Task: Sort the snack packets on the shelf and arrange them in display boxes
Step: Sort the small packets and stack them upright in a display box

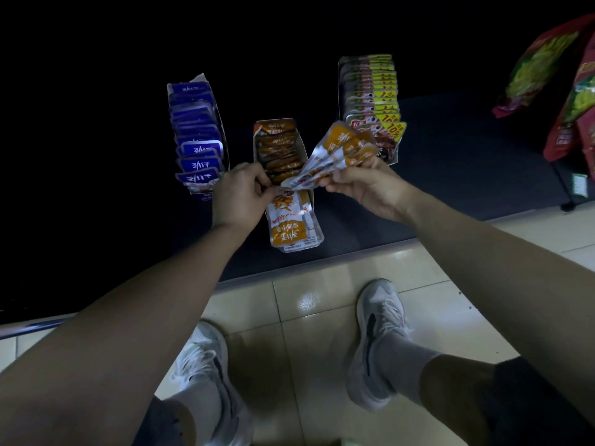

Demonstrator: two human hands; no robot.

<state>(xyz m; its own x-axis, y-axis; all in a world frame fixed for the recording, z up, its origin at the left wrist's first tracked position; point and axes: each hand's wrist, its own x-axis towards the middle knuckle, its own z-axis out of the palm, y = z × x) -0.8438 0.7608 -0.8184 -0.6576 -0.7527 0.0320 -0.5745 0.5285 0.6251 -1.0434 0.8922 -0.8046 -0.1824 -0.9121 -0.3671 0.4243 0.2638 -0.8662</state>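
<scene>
Above the near end of the orange display box (279, 149), we hold a fan of orange packets (341, 149), its lower corners pinched in the right hand (357, 188). Our left hand (240, 196) pinches the top edge of a front packet (289, 222) that lies flat, jutting from the box's near end on the shelf (450, 162). Risk: the loose fan may slip from the right grip. A tug on the jutting packet may drag its neighbours over the shelf edge to the floor (306, 284).

purple packets (199, 146), orange packets (347, 146), beige floor tiles (289, 333), grey shoes (380, 342)
</scene>
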